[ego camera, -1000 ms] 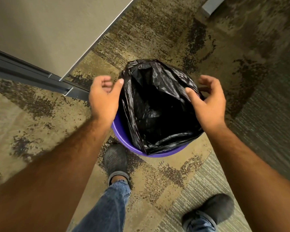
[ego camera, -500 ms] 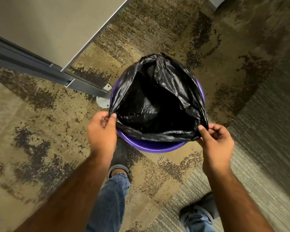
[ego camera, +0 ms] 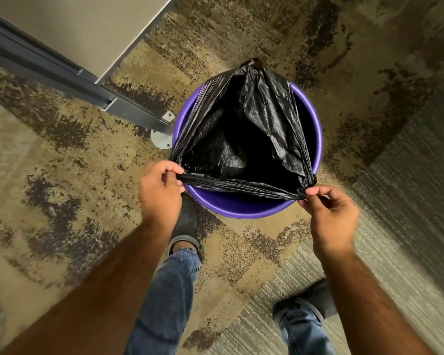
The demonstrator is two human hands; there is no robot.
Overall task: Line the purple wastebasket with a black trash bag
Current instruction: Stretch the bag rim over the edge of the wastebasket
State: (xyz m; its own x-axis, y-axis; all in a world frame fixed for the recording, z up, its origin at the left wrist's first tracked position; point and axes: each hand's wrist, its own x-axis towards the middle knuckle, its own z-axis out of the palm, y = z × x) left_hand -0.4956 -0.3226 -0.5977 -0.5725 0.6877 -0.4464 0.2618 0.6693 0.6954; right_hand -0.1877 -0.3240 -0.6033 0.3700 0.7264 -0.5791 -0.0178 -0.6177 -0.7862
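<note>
Head view: my left hand and right hand pinch the bag hem taut at centre frame. Next, fold it evenly over the wastebasket rim without tearing.

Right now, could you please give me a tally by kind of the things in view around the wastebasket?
Purple wastebasket: 1
Black trash bag: 1
Hands pinching the bag's near edge: 2, left hand and right hand
Dark shoes: 2, one by the basket, one lower right
Round metal foot plate: 1
Total: 7

Head view, steeply downward, close.
</note>
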